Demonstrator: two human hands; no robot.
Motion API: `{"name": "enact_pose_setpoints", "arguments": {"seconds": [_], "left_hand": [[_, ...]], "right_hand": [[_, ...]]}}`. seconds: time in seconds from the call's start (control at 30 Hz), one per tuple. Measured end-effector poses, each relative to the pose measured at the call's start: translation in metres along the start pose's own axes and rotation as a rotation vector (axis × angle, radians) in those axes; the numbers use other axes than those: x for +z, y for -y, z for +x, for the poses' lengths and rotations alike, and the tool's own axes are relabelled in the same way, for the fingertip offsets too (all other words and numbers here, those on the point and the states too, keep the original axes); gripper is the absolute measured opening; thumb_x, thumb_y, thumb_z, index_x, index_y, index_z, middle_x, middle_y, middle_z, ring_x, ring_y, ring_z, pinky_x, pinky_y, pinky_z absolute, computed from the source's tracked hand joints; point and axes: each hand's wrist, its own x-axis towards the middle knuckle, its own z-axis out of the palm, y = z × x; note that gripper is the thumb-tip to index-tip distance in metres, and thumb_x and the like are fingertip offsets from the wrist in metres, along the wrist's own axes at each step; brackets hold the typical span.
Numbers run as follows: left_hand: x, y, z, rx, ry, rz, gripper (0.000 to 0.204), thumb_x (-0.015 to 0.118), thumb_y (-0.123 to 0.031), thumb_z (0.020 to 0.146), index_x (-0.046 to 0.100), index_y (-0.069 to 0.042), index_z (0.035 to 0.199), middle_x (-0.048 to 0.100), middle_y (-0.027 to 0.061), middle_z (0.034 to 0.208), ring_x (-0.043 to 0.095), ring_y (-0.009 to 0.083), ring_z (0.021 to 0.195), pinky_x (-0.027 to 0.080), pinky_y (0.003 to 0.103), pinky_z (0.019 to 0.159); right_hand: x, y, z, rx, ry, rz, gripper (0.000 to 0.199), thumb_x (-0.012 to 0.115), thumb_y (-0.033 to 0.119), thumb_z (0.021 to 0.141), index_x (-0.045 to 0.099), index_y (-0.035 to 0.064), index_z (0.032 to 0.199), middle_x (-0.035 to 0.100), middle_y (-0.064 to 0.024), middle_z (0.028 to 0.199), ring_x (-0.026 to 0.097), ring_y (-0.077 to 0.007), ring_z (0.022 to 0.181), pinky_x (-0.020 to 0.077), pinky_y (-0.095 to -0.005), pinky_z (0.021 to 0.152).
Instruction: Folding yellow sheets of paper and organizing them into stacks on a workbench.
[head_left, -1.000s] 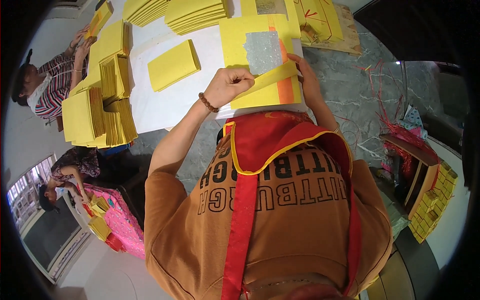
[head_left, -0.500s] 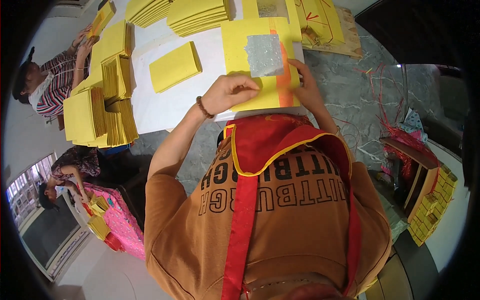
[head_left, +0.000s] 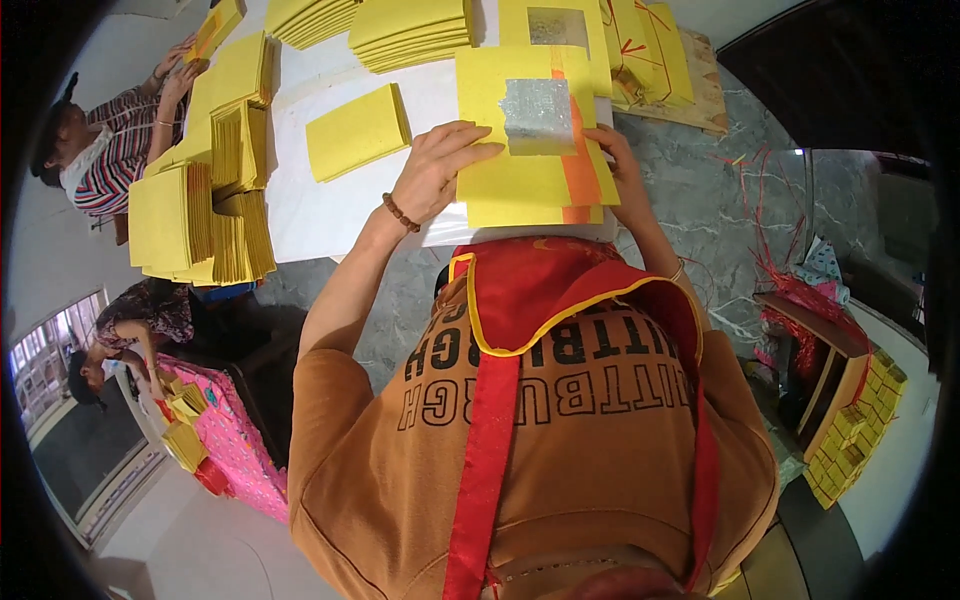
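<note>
A yellow paper sheet with a silver square and an orange stripe is held between my hands at the table's near edge. My left hand, a brown bead bracelet at its wrist, is closed on the left edge, fingers lying over the paper. On the opposite edge, my right hand has its fingertips bent over the sheet, the thumb hidden. Under it, another yellow sheet with an orange stripe shows along the near side. Left of my left hand lies a small folded yellow stack on the white tabletop.
Folded yellow paper stacks stand along the table's left side, more at the back. Tied yellow bundles sit on a wooden board at far right. One co-worker handles yellow paper at left; another sits at a pink-covered table.
My left hand has moved from over the sheet's near part to its left edge. The top sheet has shifted away from me, uncovering the near edge of the one below.
</note>
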Motion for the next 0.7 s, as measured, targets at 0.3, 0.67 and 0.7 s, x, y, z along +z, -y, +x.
{"name": "enact_pose_setpoints", "arguments": {"seconds": [0.3,0.67,0.7], "left_hand": [[-0.018,-0.021,-0.006,0.214,-0.074,0.229,0.048,0.055,-0.001,0.071,0.061,-0.022,0.113,0.057,0.0039,0.114,0.051,0.0232,0.104,0.041,0.035,0.081],[0.005,-0.014,0.010,-0.407,-0.158,-0.103,0.028,0.053,-0.026,0.088,0.053,0.000,0.079,0.057,0.0196,0.065,0.054,0.0340,0.056,0.041,0.041,0.051],[0.005,-0.012,0.015,-0.405,-0.157,-0.104,0.028,0.053,-0.026,0.088,0.053,0.000,0.079,0.057,0.0196,0.065,0.054,0.0340,0.056,0.041,0.041,0.051]], "right_hand": [[-0.016,0.049,0.000,-0.542,0.023,-0.594,0.020,0.067,0.014,0.072,0.064,0.0133,0.092,0.057,-0.0077,0.113,0.052,-0.0270,0.106,0.0374,-0.0375,0.091],[0.007,0.052,-0.006,0.118,-0.002,0.061,0.025,0.063,0.014,0.081,0.057,0.0028,0.102,0.065,-0.0072,0.092,0.058,-0.0144,0.084,0.0427,-0.0259,0.074],[0.011,0.048,-0.002,0.190,-0.112,0.276,0.032,0.063,0.015,0.082,0.053,0.0016,0.109,0.065,-0.0073,0.089,0.057,-0.0120,0.079,0.0429,-0.0250,0.070]]}}
